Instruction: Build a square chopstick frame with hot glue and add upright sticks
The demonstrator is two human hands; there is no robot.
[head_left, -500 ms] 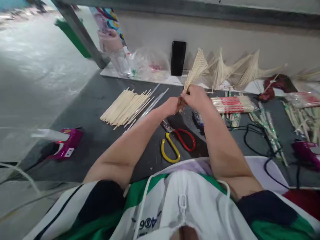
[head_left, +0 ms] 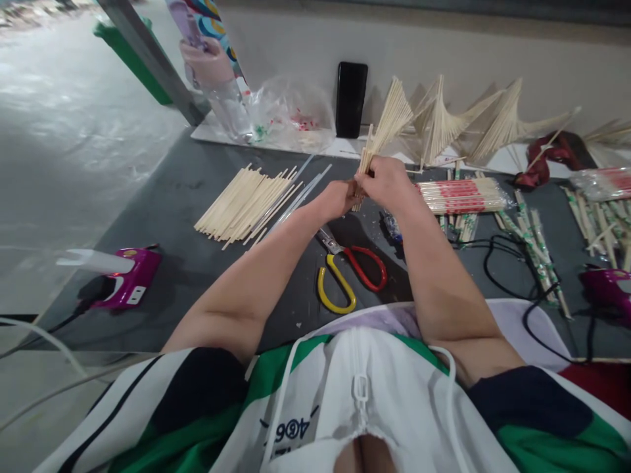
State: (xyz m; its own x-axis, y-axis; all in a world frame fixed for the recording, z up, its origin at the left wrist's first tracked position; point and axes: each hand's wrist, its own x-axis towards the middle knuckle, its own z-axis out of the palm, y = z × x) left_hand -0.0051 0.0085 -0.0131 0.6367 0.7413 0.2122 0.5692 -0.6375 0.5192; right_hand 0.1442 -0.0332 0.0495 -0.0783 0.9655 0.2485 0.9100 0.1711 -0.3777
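My left hand (head_left: 341,198) and my right hand (head_left: 387,180) meet near the back of the table, both closed on the near end of a twisted structure of thin wooden sticks (head_left: 392,118). Its fanned rows run off to the right along the wall. My fingers cover the exact spot they pinch. Left of my hands lies a loose pile of wooden sticks (head_left: 241,205), with clear plastic strips (head_left: 305,190) beside it. Scissors (head_left: 338,246) with one yellow and one red handle rest on the table between my forearms.
A black phone (head_left: 351,100) leans on the wall. Beside it stand a plastic bag (head_left: 296,115) and a water bottle (head_left: 214,85). Purple hot-glue gun-like devices (head_left: 131,276) sit at both sides. Wrapped stick packs (head_left: 461,197) and a black cable (head_left: 493,263) lie right.
The camera view has shifted slightly, so the scene sits a little higher. Both hands stay at the structure's near end, with only a slight shift of the fingers.
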